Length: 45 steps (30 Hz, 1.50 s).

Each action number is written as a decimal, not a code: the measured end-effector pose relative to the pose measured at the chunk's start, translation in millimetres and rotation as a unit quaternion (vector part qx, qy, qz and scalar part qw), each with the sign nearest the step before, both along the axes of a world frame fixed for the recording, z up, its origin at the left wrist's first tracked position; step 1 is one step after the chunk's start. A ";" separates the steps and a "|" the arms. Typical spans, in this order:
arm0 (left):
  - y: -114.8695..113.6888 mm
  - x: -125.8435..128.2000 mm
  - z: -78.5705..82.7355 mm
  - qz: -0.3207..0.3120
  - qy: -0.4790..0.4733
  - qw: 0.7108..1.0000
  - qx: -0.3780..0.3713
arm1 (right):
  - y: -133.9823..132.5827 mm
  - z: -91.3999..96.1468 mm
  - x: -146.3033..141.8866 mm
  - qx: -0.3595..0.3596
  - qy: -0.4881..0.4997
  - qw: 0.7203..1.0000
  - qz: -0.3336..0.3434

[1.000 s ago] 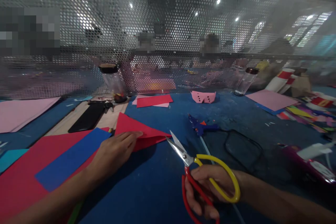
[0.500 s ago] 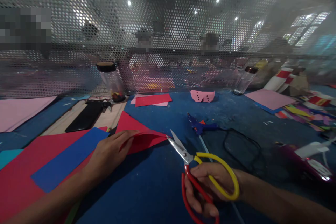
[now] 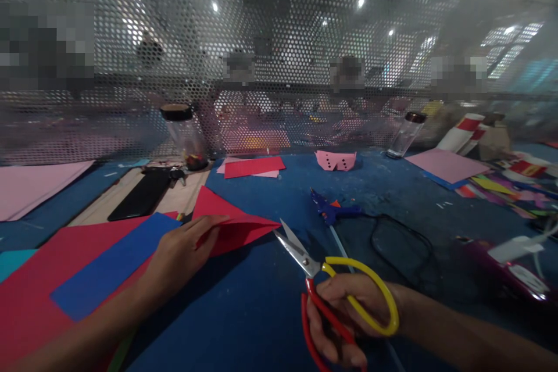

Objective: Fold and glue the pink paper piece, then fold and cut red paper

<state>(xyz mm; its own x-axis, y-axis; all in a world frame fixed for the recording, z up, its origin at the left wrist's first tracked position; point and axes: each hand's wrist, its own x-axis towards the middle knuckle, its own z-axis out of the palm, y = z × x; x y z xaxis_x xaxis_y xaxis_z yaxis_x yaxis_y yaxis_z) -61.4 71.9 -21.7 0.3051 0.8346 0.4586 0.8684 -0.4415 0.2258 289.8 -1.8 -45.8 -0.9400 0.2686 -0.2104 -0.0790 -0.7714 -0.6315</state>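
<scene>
My left hand (image 3: 185,247) is closed on a folded piece of red paper (image 3: 235,226), its tip pointing right. In my right hand (image 3: 349,308) are scissors (image 3: 307,264) with one red and one yellow handle. Their blades are parted, with the points right by the paper's tip; whether they touch it I cannot tell. A blue strip of paper (image 3: 117,264) lies on a larger red sheet (image 3: 35,279) under my left forearm. Beyond the scissors rests a blue glue gun (image 3: 333,209) with a clear glue stick in it.
A perforated metal screen (image 3: 279,23) stands behind the blue table (image 3: 196,325). Near it are two clear jars, one jar (image 3: 185,139) at left, and a pink folded paper piece (image 3: 335,160). A black phone (image 3: 142,193) lies left; paper scraps (image 3: 492,183) and a purple device (image 3: 514,273) right.
The scissors have shifted slightly down and left, their points leaving the spot where they overlapped the red paper's tip. My left hand has barely moved.
</scene>
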 end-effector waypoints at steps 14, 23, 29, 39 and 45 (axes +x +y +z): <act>-0.7 1.6 0.0 -0.086 0.001 0.996 -0.004 | 1.4 7.4 0.3 -0.051 0.002 0.998 -0.045; -15.7 15.6 13.5 -0.121 0.127 0.984 0.022 | 2.2 11.3 0.0 -0.053 -0.009 0.998 -0.040; -15.9 41.0 16.4 -0.142 0.144 0.979 0.032 | 2.4 14.4 -0.4 -0.052 -0.010 0.998 -0.040; 2.3 53.1 1.1 -0.148 0.132 0.975 0.104 | 2.5 4.6 -0.2 -0.037 0.006 0.998 -0.041; -3.1 46.7 6.7 -0.163 0.099 0.973 0.132 | 2.9 3.2 -0.8 -0.040 -0.007 0.999 -0.036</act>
